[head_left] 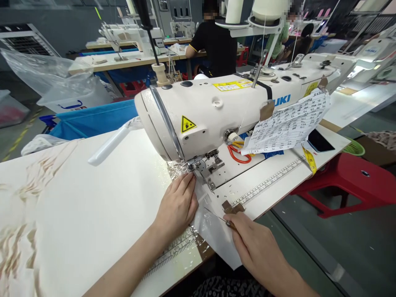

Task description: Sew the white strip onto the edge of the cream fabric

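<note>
My left hand (177, 202) lies at the front of a white sewing machine (198, 111), its fingers pressed together right beside the needle and presser foot (194, 164). Whatever is under those fingertips is hidden. In my right hand (256, 241) is an awl (228, 223), gripped by its handle, its thin metal point aimed left toward my left hand. Between the hands a whitish translucent sheet (216, 235) hangs over the table's front edge. Clear shiny film (177, 170) covers the table around the needle.
Red-handled scissors (237, 155), a handwritten paper sheet (284, 123), a phone (320, 140) and a yellow tape measure (309, 161) are at the right. Pale fabric strips (18, 251) lie left. A red stool (349, 177) stands beside the table; a person (216, 45) sits behind.
</note>
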Motion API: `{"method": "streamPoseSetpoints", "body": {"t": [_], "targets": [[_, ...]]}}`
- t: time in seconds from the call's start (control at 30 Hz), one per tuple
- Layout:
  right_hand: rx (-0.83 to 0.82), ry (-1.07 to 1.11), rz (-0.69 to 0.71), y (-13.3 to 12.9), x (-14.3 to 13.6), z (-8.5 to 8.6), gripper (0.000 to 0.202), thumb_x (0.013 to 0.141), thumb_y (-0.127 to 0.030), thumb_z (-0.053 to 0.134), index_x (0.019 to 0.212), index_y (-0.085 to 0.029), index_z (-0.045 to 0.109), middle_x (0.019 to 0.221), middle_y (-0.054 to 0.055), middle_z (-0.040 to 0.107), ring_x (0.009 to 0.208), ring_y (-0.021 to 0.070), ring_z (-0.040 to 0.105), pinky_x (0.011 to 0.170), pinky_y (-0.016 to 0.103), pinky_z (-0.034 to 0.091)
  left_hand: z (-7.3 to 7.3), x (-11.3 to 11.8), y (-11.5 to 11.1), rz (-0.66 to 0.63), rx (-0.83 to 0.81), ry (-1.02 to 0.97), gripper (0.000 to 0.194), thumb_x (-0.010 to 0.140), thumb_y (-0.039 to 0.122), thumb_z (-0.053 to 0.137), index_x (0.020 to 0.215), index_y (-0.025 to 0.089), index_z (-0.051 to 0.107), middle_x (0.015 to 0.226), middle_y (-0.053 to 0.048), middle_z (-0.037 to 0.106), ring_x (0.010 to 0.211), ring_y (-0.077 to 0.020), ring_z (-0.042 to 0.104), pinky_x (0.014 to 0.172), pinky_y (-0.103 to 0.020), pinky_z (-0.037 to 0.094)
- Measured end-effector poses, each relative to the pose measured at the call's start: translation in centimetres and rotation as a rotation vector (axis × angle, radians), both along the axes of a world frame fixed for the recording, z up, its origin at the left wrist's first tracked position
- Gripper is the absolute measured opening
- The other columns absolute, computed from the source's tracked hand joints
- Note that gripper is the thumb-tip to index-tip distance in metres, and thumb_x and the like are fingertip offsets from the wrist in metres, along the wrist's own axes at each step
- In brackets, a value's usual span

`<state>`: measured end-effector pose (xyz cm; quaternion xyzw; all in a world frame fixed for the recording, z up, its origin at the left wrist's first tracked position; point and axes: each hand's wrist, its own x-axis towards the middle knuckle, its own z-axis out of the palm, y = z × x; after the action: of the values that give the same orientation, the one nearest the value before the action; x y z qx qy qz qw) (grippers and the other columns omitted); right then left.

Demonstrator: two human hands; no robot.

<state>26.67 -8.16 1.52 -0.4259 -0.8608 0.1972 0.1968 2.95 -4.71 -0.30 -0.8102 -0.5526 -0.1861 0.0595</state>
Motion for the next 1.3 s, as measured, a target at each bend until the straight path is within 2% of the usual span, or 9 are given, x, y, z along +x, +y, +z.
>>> {"method": "streamPoseSetpoints", "body": {"t": [0.2,0.4,0.83,1.03,1.17,1.3], "targets": [[0.024,-0.016,0.011,0.6,-0.6,0.2,0.031,0.095,-0.007,0.035,0.114,-0.016,0.058,0.091,0.007,0.067,0.069,0.0208,0.068,0.055,0.031,0.05,0.0,-0.1,-0.4,0.005,-0.017,-0.002,0.046,0.099,0.024,0.034,0.137,0.005,0.049,0.138,-0.019,0.053,0.131,-0.0333,0.046,0.107,-0.051,0.046],[0.044,-0.057,0.022,1.4,-1.5,0.5,0.03,0.094,-0.006,0.036,0.112,-0.016,0.058,0.095,0.008,0.067,0.075,0.0224,0.069,0.058,0.032,0.051,0.1,0.3,-0.9,-0.005,0.009,0.064,0.047,0.098,0.024,0.033,0.14,0.005,0.045,0.144,-0.019,0.049,0.136,-0.0327,0.043,0.11,-0.051,0.042],[0.068,-0.111,0.033,2.5,-3.1,0.5,0.029,0.091,-0.005,0.043,0.111,-0.016,0.059,0.09,0.006,0.068,0.071,0.0223,0.068,0.056,0.031,0.049,0.7,0.7,-1.2,-0.04,0.071,0.088,0.042,0.097,0.021,0.034,0.13,0.005,0.054,0.134,-0.017,0.059,0.127,-0.0314,0.052,0.11,-0.05,0.04],[0.093,-0.162,0.046,3.0,-4.0,0.8,0.027,0.091,-0.004,0.044,0.111,-0.015,0.06,0.089,0.006,0.069,0.069,0.0216,0.068,0.054,0.03,0.048,0.5,0.0,-0.6,-0.061,0.053,0.028,0.04,0.095,0.018,0.038,0.131,0.006,0.052,0.134,-0.018,0.057,0.128,-0.0306,0.051,0.113,-0.052,0.038],[0.076,-0.185,0.023,3.3,-4.8,0.6,0.028,0.092,-0.006,0.044,0.112,-0.015,0.06,0.092,0.007,0.07,0.072,0.0215,0.07,0.056,0.029,0.049,0.6,-0.1,-0.3,-0.034,0.029,-0.034,0.039,0.094,0.016,0.039,0.13,0.009,0.054,0.132,-0.018,0.054,0.127,-0.0322,0.049,0.109,-0.056,0.043],[0.066,-0.176,-0.002,3.6,-5.4,0.5,0.029,0.091,-0.007,0.043,0.113,-0.015,0.06,0.096,0.01,0.073,0.074,0.0226,0.072,0.057,0.03,0.05,0.7,-0.4,0.1,0.031,0.04,-0.042,0.036,0.093,0.016,0.043,0.126,0.011,0.058,0.12,-0.018,0.056,0.116,-0.0334,0.051,0.101,-0.057,0.048]]}}
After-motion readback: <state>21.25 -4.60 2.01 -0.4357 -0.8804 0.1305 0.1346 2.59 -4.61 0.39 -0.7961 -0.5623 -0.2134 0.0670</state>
